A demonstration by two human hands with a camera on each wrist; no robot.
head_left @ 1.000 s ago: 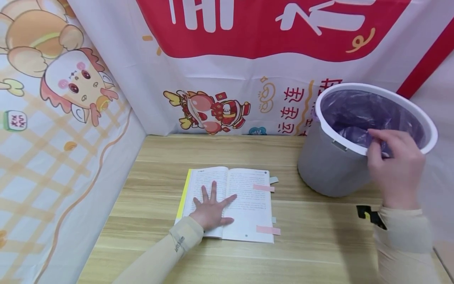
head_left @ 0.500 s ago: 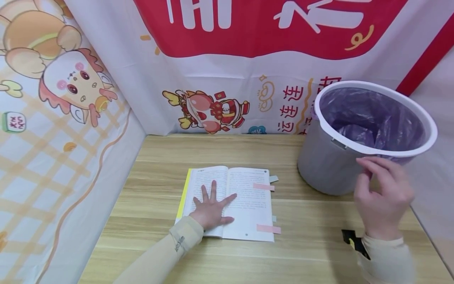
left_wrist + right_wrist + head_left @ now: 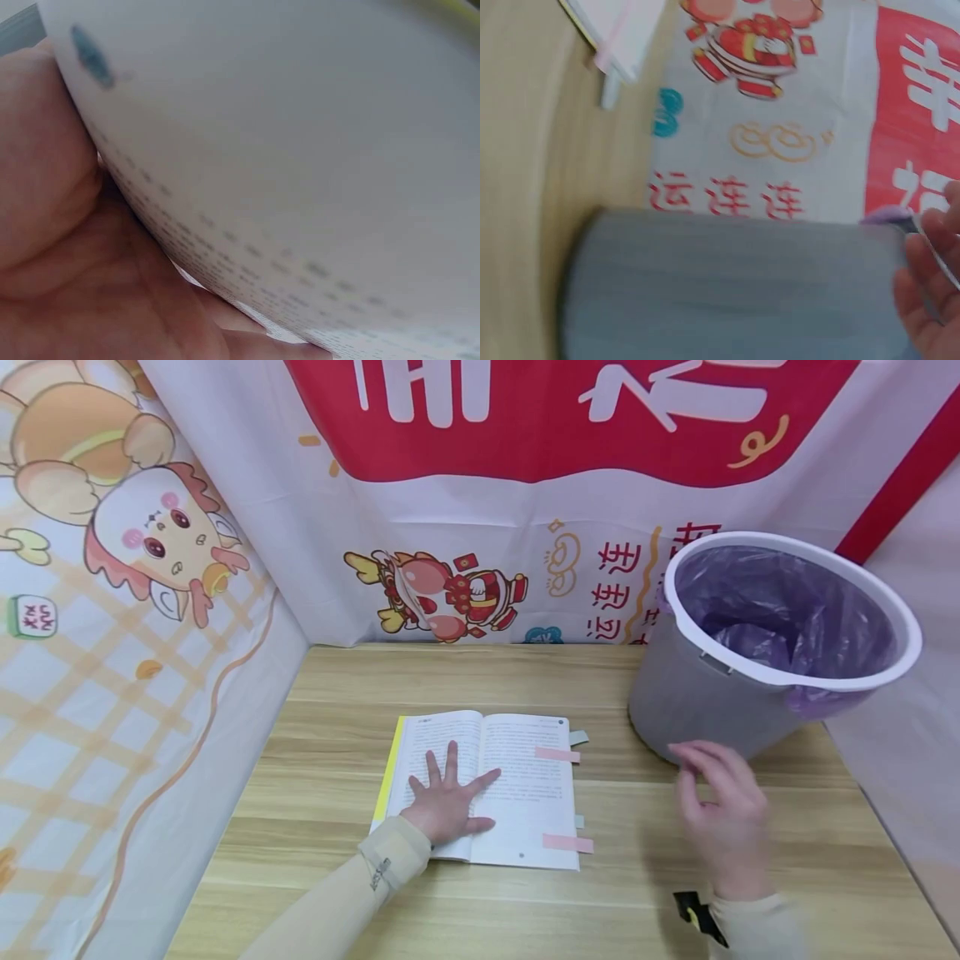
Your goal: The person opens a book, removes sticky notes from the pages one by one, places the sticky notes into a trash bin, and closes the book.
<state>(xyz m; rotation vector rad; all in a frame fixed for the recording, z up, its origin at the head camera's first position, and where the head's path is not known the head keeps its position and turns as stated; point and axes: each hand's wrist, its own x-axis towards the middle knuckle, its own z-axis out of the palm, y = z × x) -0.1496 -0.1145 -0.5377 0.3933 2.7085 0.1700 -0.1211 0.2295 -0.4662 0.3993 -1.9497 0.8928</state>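
An open book [image 3: 525, 818] lies on the wooden table with its text pages up. My left hand [image 3: 446, 806] rests on it with fingers spread, mostly over the left page. In the left wrist view the page [image 3: 300, 150] curves up beside the palm. Pink sticky tabs [image 3: 567, 844] and pale green tabs [image 3: 579, 738] stick out from the book's right edge. My right hand [image 3: 723, 818] is in the air in front of the grey trash bin [image 3: 697, 693], loosely curled and slightly blurred. Nothing shows between its fingers.
A purple bag [image 3: 750, 593] lines the bin under its white rim [image 3: 795, 679]. Behind the table [image 3: 420, 681] hangs a printed cloth [image 3: 487, 510]; another patterned cloth [image 3: 150, 693] borders the left side.
My right hand has moved from above the bin's front rim down and to the left, toward the book. The left hand, the book and the bin have stayed in place.
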